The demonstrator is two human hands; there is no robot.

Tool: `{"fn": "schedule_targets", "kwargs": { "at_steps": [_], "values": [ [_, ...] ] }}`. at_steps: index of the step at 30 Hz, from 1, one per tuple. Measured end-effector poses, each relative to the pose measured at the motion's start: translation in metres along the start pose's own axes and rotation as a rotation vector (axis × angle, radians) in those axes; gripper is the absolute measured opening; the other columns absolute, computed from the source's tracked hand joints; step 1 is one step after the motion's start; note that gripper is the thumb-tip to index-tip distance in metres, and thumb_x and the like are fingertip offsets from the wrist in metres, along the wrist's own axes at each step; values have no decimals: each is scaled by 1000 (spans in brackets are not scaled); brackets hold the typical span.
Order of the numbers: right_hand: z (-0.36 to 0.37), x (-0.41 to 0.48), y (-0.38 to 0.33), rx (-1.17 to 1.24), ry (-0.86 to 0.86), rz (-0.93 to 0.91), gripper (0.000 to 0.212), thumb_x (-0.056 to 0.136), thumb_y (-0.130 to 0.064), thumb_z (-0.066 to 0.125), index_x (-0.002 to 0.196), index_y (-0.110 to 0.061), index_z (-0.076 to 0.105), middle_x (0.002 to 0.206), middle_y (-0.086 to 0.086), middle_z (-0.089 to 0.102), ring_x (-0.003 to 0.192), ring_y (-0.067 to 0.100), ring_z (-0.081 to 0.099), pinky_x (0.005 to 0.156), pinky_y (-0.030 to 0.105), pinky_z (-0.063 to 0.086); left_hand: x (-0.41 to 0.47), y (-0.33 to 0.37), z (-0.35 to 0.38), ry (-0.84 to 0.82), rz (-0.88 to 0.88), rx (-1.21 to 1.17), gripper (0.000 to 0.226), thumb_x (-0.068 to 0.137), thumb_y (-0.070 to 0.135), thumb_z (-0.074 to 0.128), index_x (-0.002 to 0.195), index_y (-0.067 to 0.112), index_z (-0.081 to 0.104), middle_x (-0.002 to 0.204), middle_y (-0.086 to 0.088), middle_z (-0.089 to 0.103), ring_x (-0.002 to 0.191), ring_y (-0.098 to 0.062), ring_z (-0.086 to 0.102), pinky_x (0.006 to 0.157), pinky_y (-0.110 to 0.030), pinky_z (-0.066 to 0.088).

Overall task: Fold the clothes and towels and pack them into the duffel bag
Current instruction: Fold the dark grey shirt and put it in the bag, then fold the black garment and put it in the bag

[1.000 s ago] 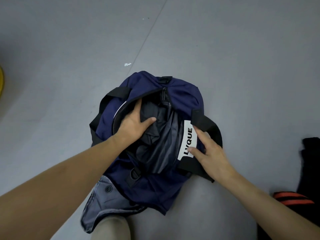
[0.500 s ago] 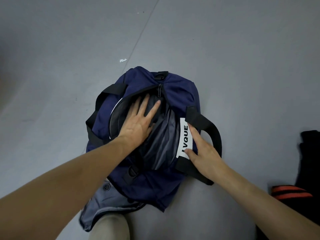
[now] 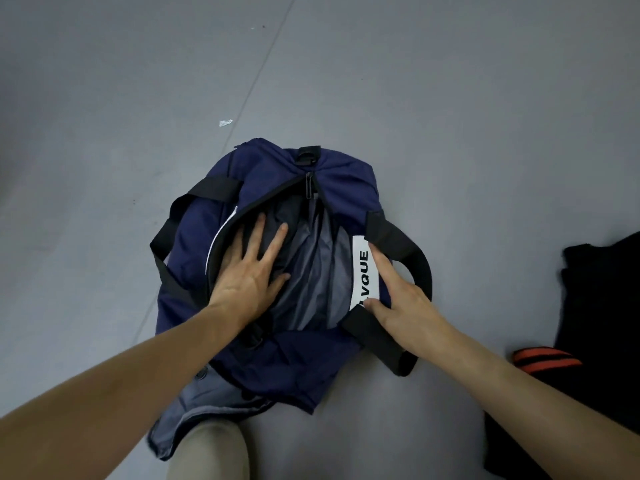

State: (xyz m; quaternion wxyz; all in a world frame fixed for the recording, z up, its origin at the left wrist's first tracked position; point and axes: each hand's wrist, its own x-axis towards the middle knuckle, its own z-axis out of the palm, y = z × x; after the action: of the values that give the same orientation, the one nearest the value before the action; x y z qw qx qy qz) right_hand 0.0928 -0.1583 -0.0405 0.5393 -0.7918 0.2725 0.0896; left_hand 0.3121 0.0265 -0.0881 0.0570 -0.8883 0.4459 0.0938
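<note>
The bag (image 3: 339, 181) (navy, zip open) lies on the grey floor (image 3: 450, 98), in the middle. The left hand (image 3: 249, 275) is flat w/ fingers spread and presses on the cloth (image 3: 311, 271) inside the opening. The right hand (image 3: 405, 299) rests on the bag's side, fingers straight, thumb touching the lower end of the white label (image 3: 365, 268), beside a black handle (image 3: 420, 261). The hands are apart and grip nothing. Black clothes (image 3: 602, 306) w/ orange stripes lie at the right, apart from the bag.
</note>
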Motion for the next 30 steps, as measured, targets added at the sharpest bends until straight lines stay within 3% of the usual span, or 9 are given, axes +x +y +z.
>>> {"fn": "schedule_targets", "kwargs": {
  "at_steps": [2,8,11,14,16,19,22,26,30],
  "values": [
    [1,-9,-1,-26,-12,2,88,101,-17,56,142,-70,-2,131,-13,54,113,10,56,96,20,41,-11,3,6,10,-25,-11,87,99,52,43,156,34,-20,167,-11,-11,145,-44,20,114,-52,36],
    [34,-13,-10,-80,71,14,77,99,-13,55,157,-37,10,135,8,54,114,28,56,97,31,44,-36,-19,7,-33,-41,-2,104,89,46,65,157,38,-13,166,-12,0,133,-51,33,89,-62,49],
    [57,-24,-16,-53,58,21,79,98,-12,56,156,-37,9,132,9,55,113,32,56,100,44,47,-57,-33,-1,-105,-46,39,108,87,52,65,154,42,-19,166,-11,-3,135,-51,33,91,-62,49],
    [76,-41,-19,-7,45,28,84,96,-11,59,155,-41,8,131,7,55,114,31,57,99,45,48,-85,-37,2,-156,-71,52,112,85,57,66,152,44,-24,166,-9,-7,134,-50,35,92,-61,49],
    [82,-52,-22,14,41,1,87,95,-11,60,154,-45,6,141,2,50,121,29,54,103,40,45,-102,-38,5,-144,-63,40,115,83,57,68,152,45,-23,166,-9,-9,134,-50,35,92,-62,49],
    [78,-78,-25,7,12,-25,88,97,-18,60,156,-48,2,164,-5,24,140,24,41,116,37,33,-114,-36,-1,-186,-70,4,115,83,59,67,151,46,-25,166,-6,-12,139,-49,29,99,-61,46],
    [47,-120,-16,-66,-25,-6,70,100,-30,57,158,-38,18,166,-3,16,144,22,36,120,35,27,-113,-15,-23,-62,-66,-49,100,87,54,64,159,39,-4,166,-14,6,141,-49,26,107,-63,37],
    [-36,-175,33,-341,-8,53,41,100,-32,55,141,-29,53,152,-2,45,139,16,42,117,31,31,-105,46,-67,288,215,-113,68,95,39,46,155,11,32,161,-26,21,146,-49,19,118,-60,23],
    [-96,-208,91,-574,187,216,49,93,-44,61,139,-29,54,146,-4,49,131,25,49,107,36,41,-91,128,-92,228,536,-45,67,95,42,37,155,12,34,163,-20,21,151,-40,16,117,-59,28]
  ]
}}
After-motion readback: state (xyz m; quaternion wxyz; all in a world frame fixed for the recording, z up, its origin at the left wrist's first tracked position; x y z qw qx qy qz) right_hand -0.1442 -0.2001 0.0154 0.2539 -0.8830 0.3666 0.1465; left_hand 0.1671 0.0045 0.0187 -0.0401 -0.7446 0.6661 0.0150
